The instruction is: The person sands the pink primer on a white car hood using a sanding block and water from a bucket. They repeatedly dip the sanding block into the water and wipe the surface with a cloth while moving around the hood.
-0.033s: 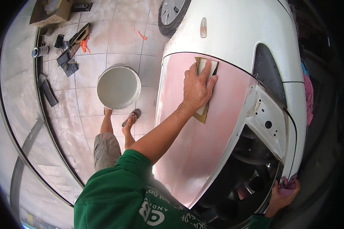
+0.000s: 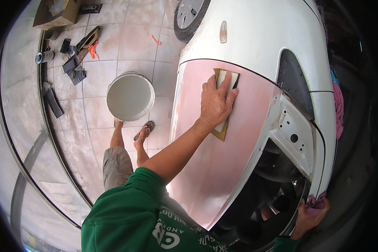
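Sandpaper: a tan sheet [image 2: 221, 126] wrapped round a pale block [image 2: 227, 77] lies flat on the pink primed panel [image 2: 210, 168] of a white car [image 2: 256, 33], near the panel's upper edge where pink meets white paint.
Left hand: the left hand [image 2: 216, 103] presses palm-down on the sheet, fingers spread over the block and pinning it to the panel; the arm reaches in from the lower edge.
Right hand: the right hand [image 2: 308, 216] is closed on a pink rag [image 2: 317, 203] at the car's lower right edge, beside the open headlight cavity [image 2: 273, 193].
Step in hand: sanding the primed panel appears underway, with the block at the far end of a stroke.
Next move: it likely calls for even, flat pressure, keeping the sheet on the pink and off the white paint beyond the seam.
Floor: a white bucket [image 2: 130, 96] stands on the tiled floor [image 2: 92, 126] just left of the car, by the person's sandalled feet [image 2: 143, 130].
Further off: dark scraps and tools [image 2: 73, 65], a can [image 2: 44, 56] and a cardboard box [image 2: 56, 14] sit toward the floor's upper left corner.
Obstructions: nothing lies on the panel in the sheet's path.
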The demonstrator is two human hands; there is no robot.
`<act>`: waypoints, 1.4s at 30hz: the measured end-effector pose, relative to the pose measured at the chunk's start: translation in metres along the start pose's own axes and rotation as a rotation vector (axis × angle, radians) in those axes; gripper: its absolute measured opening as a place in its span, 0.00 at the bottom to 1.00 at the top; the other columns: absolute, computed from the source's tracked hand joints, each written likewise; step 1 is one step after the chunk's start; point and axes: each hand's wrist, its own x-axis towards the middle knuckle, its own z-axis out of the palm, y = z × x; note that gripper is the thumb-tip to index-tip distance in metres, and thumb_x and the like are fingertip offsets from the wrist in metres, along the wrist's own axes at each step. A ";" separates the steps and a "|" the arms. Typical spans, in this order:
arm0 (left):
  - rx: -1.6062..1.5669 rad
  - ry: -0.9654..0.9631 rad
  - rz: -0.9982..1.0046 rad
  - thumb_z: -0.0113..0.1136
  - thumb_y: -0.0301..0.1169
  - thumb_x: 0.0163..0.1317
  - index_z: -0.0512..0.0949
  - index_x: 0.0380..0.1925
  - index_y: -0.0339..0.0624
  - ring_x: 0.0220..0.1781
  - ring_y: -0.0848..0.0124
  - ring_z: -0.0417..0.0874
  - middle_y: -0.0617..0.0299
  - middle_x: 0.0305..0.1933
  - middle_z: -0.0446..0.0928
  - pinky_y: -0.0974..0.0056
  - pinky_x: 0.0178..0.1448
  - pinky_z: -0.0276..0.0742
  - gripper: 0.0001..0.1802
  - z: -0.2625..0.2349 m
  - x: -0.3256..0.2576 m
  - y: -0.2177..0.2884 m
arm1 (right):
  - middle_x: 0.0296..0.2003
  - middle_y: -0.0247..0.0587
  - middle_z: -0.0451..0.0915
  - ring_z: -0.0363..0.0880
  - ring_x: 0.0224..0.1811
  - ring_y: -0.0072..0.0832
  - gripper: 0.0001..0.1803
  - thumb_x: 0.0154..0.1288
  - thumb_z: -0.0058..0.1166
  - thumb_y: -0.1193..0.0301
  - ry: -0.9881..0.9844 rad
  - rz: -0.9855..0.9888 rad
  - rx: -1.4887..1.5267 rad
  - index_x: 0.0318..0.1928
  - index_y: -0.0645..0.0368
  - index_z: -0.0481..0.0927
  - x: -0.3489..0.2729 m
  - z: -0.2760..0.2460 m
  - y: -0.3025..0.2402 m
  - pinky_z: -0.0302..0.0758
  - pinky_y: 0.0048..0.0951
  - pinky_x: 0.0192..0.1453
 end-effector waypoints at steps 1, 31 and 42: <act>0.017 0.010 0.012 0.62 0.45 0.76 0.75 0.75 0.42 0.59 0.41 0.72 0.36 0.61 0.71 0.45 0.65 0.73 0.32 -0.001 -0.007 0.000 | 0.56 0.54 0.78 0.79 0.61 0.49 0.42 0.51 0.83 0.70 -0.001 0.000 0.004 0.64 0.70 0.76 0.000 0.000 0.000 0.77 0.44 0.68; -0.009 -0.058 0.088 0.64 0.41 0.75 0.68 0.80 0.44 0.66 0.39 0.68 0.33 0.71 0.65 0.41 0.73 0.65 0.37 0.002 -0.120 -0.019 | 0.59 0.54 0.80 0.80 0.62 0.53 0.42 0.50 0.81 0.71 0.011 -0.054 -0.090 0.66 0.66 0.76 0.000 -0.002 -0.004 0.74 0.47 0.71; 0.030 0.045 0.123 0.65 0.42 0.75 0.71 0.78 0.45 0.61 0.43 0.71 0.36 0.67 0.68 0.46 0.66 0.72 0.35 0.014 -0.161 -0.021 | 0.63 0.54 0.80 0.79 0.67 0.49 0.43 0.52 0.80 0.76 0.048 -0.005 -0.131 0.69 0.62 0.75 0.000 0.000 0.004 0.73 0.45 0.73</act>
